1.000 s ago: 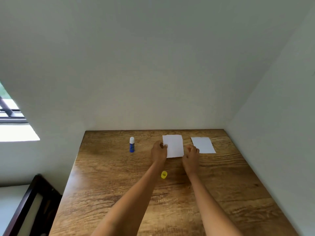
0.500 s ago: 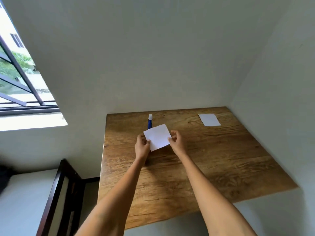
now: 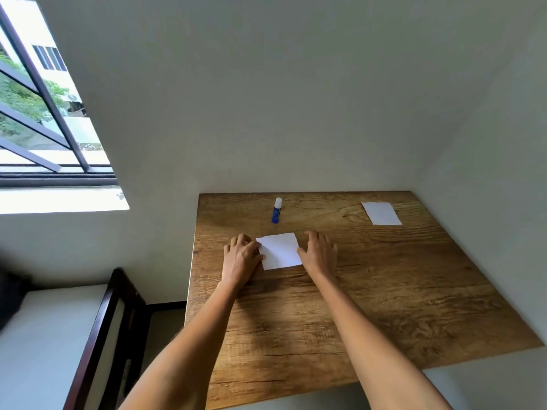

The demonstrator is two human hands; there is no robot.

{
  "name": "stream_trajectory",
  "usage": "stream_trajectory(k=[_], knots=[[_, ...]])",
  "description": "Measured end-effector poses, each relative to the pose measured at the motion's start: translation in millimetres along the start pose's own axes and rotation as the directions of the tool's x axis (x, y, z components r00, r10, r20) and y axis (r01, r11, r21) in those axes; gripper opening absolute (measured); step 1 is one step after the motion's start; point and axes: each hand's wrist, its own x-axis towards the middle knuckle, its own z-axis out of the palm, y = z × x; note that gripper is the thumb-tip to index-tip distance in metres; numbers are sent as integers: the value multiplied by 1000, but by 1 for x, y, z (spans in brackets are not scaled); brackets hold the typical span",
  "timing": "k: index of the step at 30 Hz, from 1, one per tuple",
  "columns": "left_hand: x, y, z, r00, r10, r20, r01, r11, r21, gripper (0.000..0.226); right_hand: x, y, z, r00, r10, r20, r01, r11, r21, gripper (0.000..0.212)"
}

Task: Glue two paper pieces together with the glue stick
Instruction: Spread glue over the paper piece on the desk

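Bench (image 3: 384, 306): a wood-grain top set into a corner where two pale walls meet, its left edge free.
Glue stick (image 3: 277, 211): blue body, white top, standing upright near the back edge, left of centre.
Near paper (image 3: 280, 250): a white sheet lying flat on the wood, in front of the glue stick and apart from it.
Far paper (image 3: 381, 213): a second white sheet lying flat near the back right corner, well apart from the first.
Left hand (image 3: 241, 255): resting on the bench, its fingers over the near paper's left edge.
Right hand (image 3: 319, 253): fingers spread, resting at the near paper's right edge.
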Motion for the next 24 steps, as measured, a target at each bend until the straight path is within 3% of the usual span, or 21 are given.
stream_trajectory(k=[5,14,24], knots=[[1,-13,3,995,101,3,-101,995,3,44,30,-14,4,999,44,-21,-33,928,371,45],[7,-19,0,991,119,67,-116,992,-48,58,73,-56,37,992,78,103,-121,843,524,64],[6,-20,2,992,106,67,-102,993,-66,56,67,-63,38,975,183,125,-213,614,760,27]])
